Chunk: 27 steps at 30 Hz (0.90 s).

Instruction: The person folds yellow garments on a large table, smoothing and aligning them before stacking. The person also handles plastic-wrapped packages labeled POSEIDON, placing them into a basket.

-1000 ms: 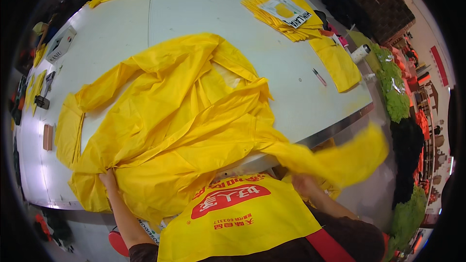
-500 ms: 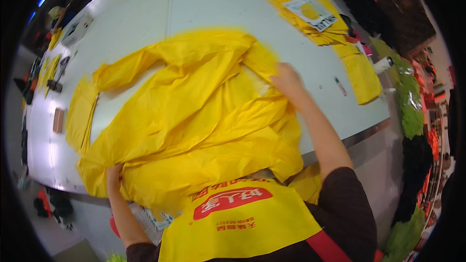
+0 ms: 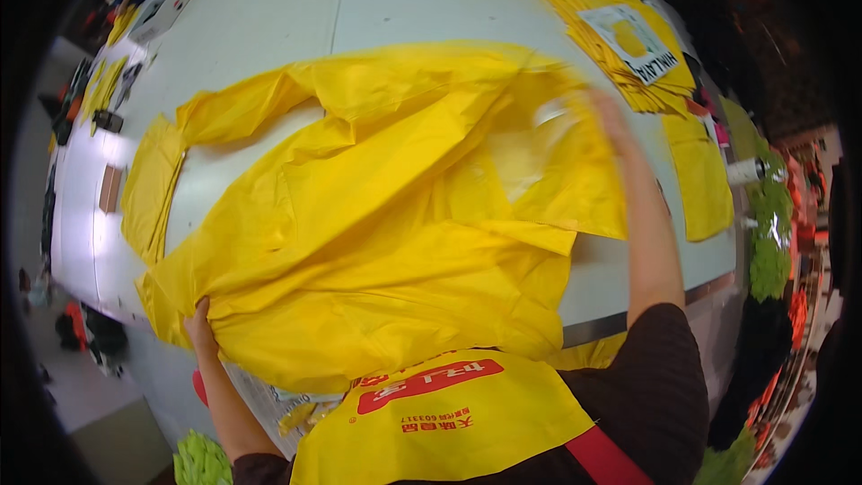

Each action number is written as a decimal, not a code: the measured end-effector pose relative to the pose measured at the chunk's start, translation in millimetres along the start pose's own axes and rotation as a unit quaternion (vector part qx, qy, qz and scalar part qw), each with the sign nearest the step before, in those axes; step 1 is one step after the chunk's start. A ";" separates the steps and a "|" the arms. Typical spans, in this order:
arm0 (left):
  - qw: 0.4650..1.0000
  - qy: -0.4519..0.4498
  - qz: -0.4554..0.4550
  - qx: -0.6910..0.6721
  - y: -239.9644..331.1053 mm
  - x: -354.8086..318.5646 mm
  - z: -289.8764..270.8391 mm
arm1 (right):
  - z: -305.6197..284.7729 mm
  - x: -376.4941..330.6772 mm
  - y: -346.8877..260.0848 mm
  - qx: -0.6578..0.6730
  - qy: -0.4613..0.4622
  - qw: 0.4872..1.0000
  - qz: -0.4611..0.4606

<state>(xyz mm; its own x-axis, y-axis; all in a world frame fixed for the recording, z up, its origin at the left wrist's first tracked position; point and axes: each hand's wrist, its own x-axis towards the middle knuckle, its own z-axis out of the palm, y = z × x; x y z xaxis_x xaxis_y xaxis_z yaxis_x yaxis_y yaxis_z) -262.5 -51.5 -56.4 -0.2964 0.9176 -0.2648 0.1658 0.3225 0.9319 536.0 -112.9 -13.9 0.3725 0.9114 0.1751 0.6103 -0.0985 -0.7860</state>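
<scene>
Since half a second ago my right hand (image 3: 611, 117) has swept farther right, blurred, grip unclear; my left hand (image 3: 199, 328) pinches the yellow raincoat (image 3: 386, 242) hem at the table (image 3: 431, 0) edge.

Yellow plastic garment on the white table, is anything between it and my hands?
Nothing visible: the left hand grips the yellow plastic garment at its near edge, and the blurred right hand lies on its far side.

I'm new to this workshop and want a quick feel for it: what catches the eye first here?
A big crumpled yellow garment sprawls over the middle of the white table. The left hand grips its lower corner at the near table edge, while the blurred right hand reaches over its far right side. A stack of folded yellow pieces lies at the table's far right.
</scene>
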 end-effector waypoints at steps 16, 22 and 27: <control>0.963 -0.130 -0.149 0.183 -25.2 17.3 9.6 | 81.2 -55.7 -36.3 -0.149 0.077 0.983 -0.080; 0.963 -0.178 -0.106 0.173 31.2 -11.1 40.7 | 230.8 -155.9 -155.5 -0.151 -0.156 0.950 -0.223; 0.971 -0.228 -0.075 0.006 -7.1 0.3 18.0 | 243.7 -159.9 -150.8 -0.164 -0.170 0.894 -0.382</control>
<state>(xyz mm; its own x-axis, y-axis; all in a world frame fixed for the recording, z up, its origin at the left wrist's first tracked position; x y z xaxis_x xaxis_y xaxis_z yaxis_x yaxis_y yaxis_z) -246.8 -49.3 -67.5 0.1278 0.8669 -0.4818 0.1640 0.4606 0.8723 214.1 -146.4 -67.9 -0.4401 0.8261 0.3520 0.7885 0.5431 -0.2886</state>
